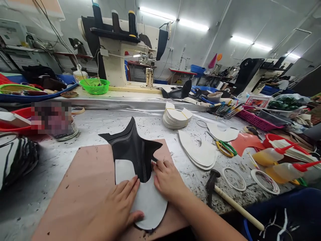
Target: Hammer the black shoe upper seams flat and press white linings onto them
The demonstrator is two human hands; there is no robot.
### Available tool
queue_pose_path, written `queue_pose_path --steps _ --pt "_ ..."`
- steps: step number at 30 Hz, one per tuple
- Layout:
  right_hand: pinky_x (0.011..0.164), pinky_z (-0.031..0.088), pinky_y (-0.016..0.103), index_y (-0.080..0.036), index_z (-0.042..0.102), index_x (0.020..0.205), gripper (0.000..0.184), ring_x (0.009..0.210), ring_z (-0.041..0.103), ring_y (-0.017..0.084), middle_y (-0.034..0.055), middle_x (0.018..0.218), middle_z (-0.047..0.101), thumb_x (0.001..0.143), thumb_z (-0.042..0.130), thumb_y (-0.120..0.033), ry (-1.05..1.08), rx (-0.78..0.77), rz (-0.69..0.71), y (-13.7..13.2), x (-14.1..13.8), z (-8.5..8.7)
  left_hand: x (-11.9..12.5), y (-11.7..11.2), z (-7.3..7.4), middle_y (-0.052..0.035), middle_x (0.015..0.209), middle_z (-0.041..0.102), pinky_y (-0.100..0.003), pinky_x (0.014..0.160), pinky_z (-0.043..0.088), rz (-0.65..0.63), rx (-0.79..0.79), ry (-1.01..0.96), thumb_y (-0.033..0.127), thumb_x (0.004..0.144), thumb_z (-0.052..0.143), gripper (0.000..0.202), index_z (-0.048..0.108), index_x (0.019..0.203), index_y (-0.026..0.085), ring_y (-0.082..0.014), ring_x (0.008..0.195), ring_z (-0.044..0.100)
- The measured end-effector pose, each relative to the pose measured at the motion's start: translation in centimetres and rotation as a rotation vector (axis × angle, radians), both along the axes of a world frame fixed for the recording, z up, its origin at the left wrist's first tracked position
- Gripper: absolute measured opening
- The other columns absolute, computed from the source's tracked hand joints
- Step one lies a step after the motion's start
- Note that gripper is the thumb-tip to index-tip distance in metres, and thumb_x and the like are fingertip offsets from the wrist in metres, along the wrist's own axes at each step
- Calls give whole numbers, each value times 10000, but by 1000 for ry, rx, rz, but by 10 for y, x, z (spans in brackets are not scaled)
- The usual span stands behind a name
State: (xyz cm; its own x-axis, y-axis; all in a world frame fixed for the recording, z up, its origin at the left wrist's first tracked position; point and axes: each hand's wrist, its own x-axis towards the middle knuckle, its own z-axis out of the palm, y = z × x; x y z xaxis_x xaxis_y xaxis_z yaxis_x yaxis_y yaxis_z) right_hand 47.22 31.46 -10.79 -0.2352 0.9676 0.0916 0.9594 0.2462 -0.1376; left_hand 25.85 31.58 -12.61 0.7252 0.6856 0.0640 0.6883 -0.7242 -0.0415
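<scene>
A black leather shoe upper (129, 147) lies on a pinkish-brown board (82, 174), its pointed ends turned away from me. A white lining piece (150, 207) covers its near part. My left hand (120, 201) rests flat on the lining's left side, fingers stretched forward and thumb out to the right. At the right edge of the upper, my right hand (169, 179) has its fingers bent and closed on the leather where it meets the lining. The undersides of both hands are hidden.
On the right are a hammer (230, 201), white lining pieces (198, 150), scissors (224, 147), tape rolls (234, 179) and glue bottles (283, 172). A stack of white pieces (177, 117) sits ahead. Behind stands a sewing machine (112, 63); black-edged pieces (20, 160) lie left.
</scene>
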Motion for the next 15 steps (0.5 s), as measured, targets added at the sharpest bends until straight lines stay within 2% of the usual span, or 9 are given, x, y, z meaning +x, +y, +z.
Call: queue_pose_path --steps 3,5,6,11,15 --pt "805 459 413 -98 519 1270 432 941 527 282 132 1064 607 854 498 -214 1 25 -29 13 -7 0 1 16 14 -158 1457 294 -494 1035 340 144 -222 81 732 575 634 1030 357 1387 163 -375 1310 345" --pt "810 458 398 -113 543 1247 403 929 531 271 123 1049 610 856 499 -198 7 35 -31 14 -8 0 0 22 14 -192 1481 187 -536 1083 238 175 -245 54 789 479 632 1195 288 1409 121 -401 1361 197" --pt "824 453 391 -128 556 1234 388 929 532 265 114 1045 612 855 497 -184 11 38 -31 13 -7 0 0 23 12 -202 1483 171 -538 1091 214 170 -232 28 806 457 622 1232 273 1413 111 -404 1367 168" --pt "854 442 347 -181 611 1151 342 933 537 240 81 1026 612 831 498 -137 56 39 -54 12 -5 3 -5 24 -5 -204 1479 226 -527 1087 218 133 -125 -70 851 472 555 1219 298 1413 119 -401 1363 195" --pt "810 451 298 -196 637 1068 314 911 553 211 57 982 614 790 521 -108 104 17 -39 13 -1 7 -8 23 -7 -209 1479 231 -532 1081 216 132 -130 -66 861 480 534 1218 306 1412 112 -408 1360 201"
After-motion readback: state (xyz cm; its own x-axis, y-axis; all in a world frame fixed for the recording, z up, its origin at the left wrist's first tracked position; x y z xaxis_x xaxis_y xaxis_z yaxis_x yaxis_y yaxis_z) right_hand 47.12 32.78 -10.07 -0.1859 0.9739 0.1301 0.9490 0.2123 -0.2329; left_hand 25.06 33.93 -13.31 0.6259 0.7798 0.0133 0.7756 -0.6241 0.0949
